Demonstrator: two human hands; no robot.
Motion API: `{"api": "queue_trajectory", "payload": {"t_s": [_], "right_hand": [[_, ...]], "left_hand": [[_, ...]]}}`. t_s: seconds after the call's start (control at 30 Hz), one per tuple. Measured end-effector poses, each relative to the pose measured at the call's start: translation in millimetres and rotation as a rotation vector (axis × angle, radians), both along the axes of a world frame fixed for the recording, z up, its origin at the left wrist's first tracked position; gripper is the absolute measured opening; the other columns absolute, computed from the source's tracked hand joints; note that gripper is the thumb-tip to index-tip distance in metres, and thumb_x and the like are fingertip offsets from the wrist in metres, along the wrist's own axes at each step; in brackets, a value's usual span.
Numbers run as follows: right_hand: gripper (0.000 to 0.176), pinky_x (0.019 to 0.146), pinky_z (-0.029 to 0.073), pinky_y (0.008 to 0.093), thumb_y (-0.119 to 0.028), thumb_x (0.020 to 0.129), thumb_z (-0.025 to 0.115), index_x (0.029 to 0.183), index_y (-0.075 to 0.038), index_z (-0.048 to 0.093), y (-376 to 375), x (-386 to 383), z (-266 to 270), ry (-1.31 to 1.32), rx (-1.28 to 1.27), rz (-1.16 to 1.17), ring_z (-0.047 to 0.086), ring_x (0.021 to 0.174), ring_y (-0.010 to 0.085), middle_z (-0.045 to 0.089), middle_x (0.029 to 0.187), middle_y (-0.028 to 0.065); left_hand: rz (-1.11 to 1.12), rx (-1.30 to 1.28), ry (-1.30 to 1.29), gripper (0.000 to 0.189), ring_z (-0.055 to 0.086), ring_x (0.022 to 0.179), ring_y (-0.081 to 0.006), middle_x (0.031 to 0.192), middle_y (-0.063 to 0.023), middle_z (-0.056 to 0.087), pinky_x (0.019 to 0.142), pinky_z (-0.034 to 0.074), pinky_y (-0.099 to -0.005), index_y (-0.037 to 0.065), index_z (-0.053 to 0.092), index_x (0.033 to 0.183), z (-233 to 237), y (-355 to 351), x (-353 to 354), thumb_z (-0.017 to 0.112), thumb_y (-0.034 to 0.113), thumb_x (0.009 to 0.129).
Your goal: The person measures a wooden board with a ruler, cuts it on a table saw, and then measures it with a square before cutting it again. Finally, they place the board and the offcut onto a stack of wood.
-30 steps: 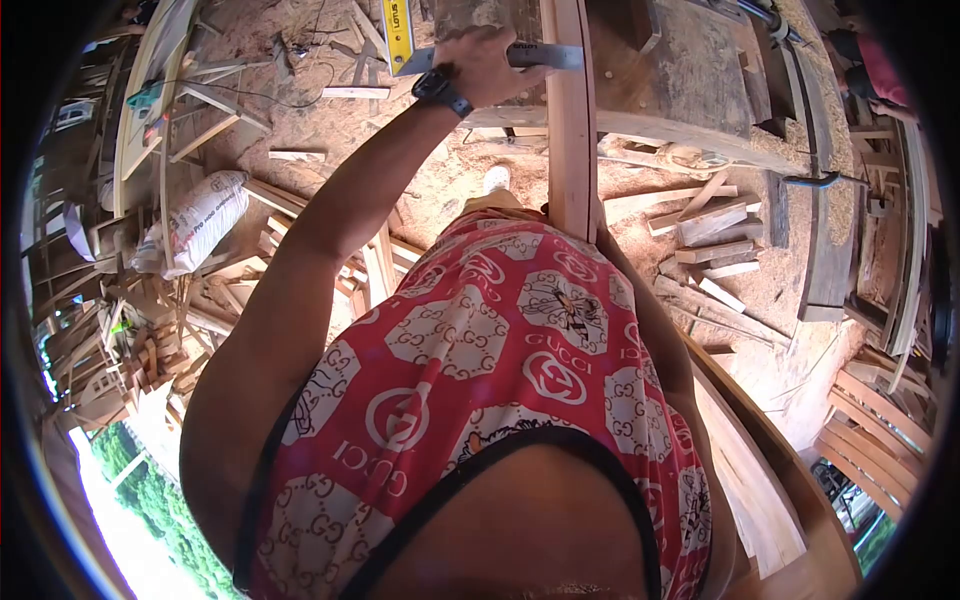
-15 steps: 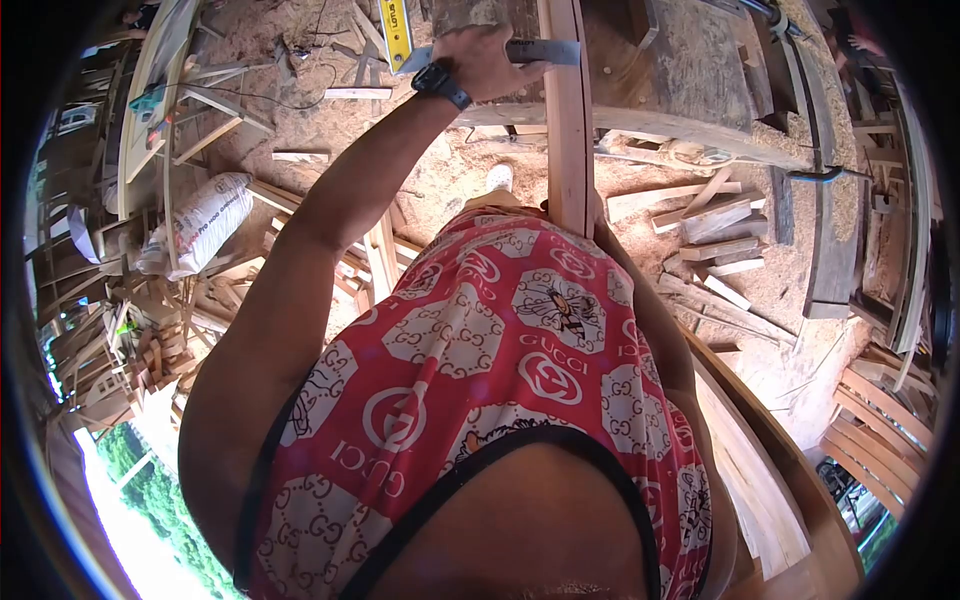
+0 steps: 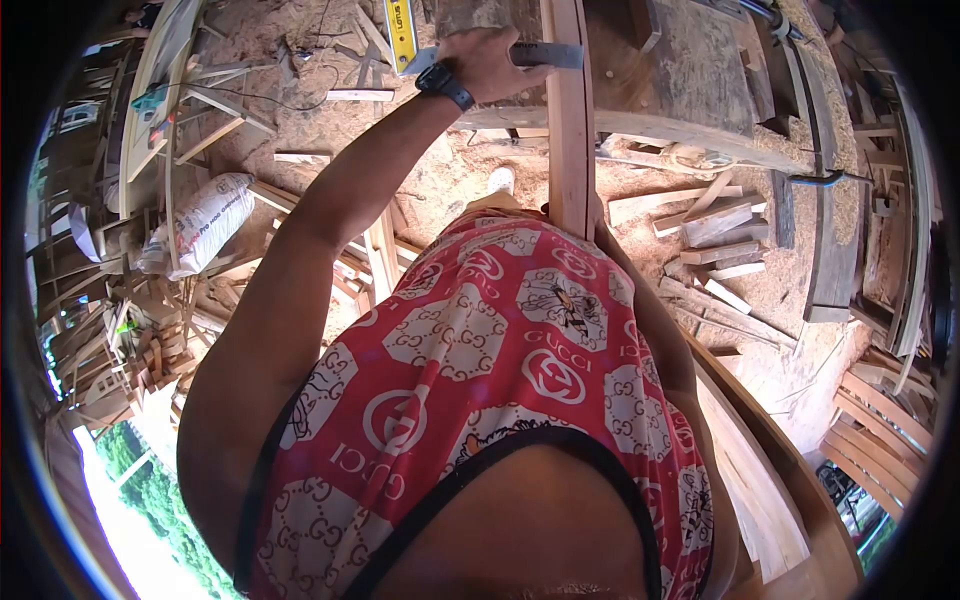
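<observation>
Yellow-handled metal square (image 3: 401,30): we lose the handle's far end at the top edge, and our left hand (image 3: 482,66) hides the middle of its blade.
Long pale wooden beam (image 3: 568,140): we see its far end cut off by the top edge.
Right hand (image 3: 598,212): we find it mostly hidden behind the beam; its grip we cannot tell.
White printed sack (image 3: 208,222): its small lettering we cannot fully read.
</observation>
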State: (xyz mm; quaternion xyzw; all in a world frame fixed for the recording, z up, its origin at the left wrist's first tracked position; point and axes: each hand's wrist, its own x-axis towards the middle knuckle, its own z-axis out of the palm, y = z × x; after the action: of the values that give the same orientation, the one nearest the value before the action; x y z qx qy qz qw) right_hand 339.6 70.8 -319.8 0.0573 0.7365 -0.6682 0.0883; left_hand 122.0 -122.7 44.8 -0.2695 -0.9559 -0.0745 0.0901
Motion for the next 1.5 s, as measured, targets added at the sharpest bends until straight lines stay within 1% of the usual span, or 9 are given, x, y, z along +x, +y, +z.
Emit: {"api": "queue_trajectory", "payload": {"t_s": [0.37, 0.63, 0.73, 0.83, 0.93, 1.13, 1.23, 1.43, 1.5], "right_hand": [[0.073, 0.063, 0.056, 0.0372, -0.067, 0.099, 0.028, 0.119, -0.001, 0.055, -10, -10, 133, -0.385, -0.622, -0.039, 0.067, 0.073, 0.0288, 0.067, 0.089, 0.0171], [0.074, 0.064, 0.056, 0.0372, -0.066, 0.100, 0.025, 0.117, -0.001, 0.056, -7, -10, 111, -0.335, -0.634, -0.018, 0.067, 0.075, 0.0287, 0.067, 0.087, 0.0167], [0.071, 0.065, 0.057, 0.0379, -0.064, 0.101, 0.025, 0.118, -0.002, 0.056, -4, -8, 66, -0.285, -0.520, -0.011, 0.067, 0.078, 0.0291, 0.067, 0.090, 0.0163], [0.069, 0.067, 0.057, 0.0374, -0.063, 0.101, 0.027, 0.119, -0.004, 0.055, -2, -5, 53, 0.394, 0.349, 0.178, 0.066, 0.079, 0.0289, 0.067, 0.094, 0.0153], [0.067, 0.070, 0.056, 0.0374, -0.063, 0.101, 0.029, 0.121, -0.004, 0.055, -5, -8, 122, -0.407, -0.632, -0.039, 0.066, 0.081, 0.0287, 0.066, 0.099, 0.0148], [0.057, 0.076, 0.058, 0.0411, -0.051, 0.103, 0.036, 0.121, -0.001, 0.055, 1, -9, 76, -0.409, -0.909, -0.003, 0.066, 0.089, 0.0313, 0.065, 0.105, 0.0165], [0.044, 0.086, 0.058, 0.0456, -0.035, 0.102, 0.046, 0.118, 0.004, 0.058, -6, -11, 19, 0.143, 0.213, 0.131, 0.066, 0.096, 0.0354, 0.064, 0.108, 0.0180], [0.037, 0.094, 0.055, 0.0471, -0.019, 0.094, 0.057, 0.118, 0.009, 0.058, 0, -11, 63, 0.565, 0.433, 0.072, 0.065, 0.102, 0.0377, 0.063, 0.112, 0.0202], [0.040, 0.092, 0.055, 0.0443, -0.016, 0.089, 0.061, 0.120, 0.010, 0.057, 5, -10, 85, 0.042, -0.793, 0.041, 0.064, 0.104, 0.0380, 0.062, 0.114, 0.0212]], "left_hand": [[0.024, -0.021, -0.095, 0.071, 0.070, 0.083, -0.0292, 0.087, -0.0150, 0.072, 0.075, 0.055, -0.0434, 0.005, 0.067, 0.103, 1, -4, -2, 0.065, 0.070, 0.074], [0.024, -0.019, -0.063, 0.069, 0.071, 0.079, -0.0298, 0.085, -0.0135, 0.072, 0.072, 0.056, -0.0436, 0.008, 0.067, 0.104, 0, -3, -1, 0.065, 0.070, 0.074], [0.020, -0.017, -0.058, 0.070, 0.071, 0.079, -0.0298, 0.086, -0.0137, 0.073, 0.072, 0.056, -0.0438, 0.007, 0.067, 0.105, 3, -2, 0, 0.065, 0.070, 0.074], [0.019, -0.025, -0.064, 0.071, 0.071, 0.083, -0.0301, 0.088, -0.0143, 0.073, 0.073, 0.055, -0.0440, 0.007, 0.067, 0.105, 2, 0, 0, 0.064, 0.071, 0.074], [0.032, -0.042, -0.063, 0.073, 0.070, 0.088, -0.0307, 0.090, -0.0146, 0.073, 0.077, 0.054, -0.0450, 0.008, 0.067, 0.106, 1, 1, 1, 0.064, 0.072, 0.073], [0.040, -0.045, -0.076, 0.072, 0.069, 0.091, -0.0314, 0.091, -0.0140, 0.073, 0.080, 0.052, -0.0464, 0.009, 0.068, 0.105, 4, 4, 1, 0.064, 0.073, 0.072], [0.025, -0.034, -0.054, 0.070, 0.070, 0.088, -0.0313, 0.090, -0.0139, 0.073, 0.077, 0.053, -0.0458, 0.010, 0.068, 0.104, 5, 6, 2, 0.065, 0.072, 0.072], [-0.001, -0.071, 0.023, 0.065, 0.072, 0.077, -0.0274, 0.082, -0.0107, 0.073, 0.068, 0.057, -0.0429, 0.014, 0.069, 0.100, -1, 13, -3, 0.062, 0.073, 0.074], [-0.007, -0.069, 0.021, 0.065, 0.072, 0.076, -0.0277, 0.082, -0.0111, 0.073, 0.068, 0.057, -0.0429, 0.014, 0.069, 0.100, 2, 19, -2, 0.062, 0.073, 0.074]]}}
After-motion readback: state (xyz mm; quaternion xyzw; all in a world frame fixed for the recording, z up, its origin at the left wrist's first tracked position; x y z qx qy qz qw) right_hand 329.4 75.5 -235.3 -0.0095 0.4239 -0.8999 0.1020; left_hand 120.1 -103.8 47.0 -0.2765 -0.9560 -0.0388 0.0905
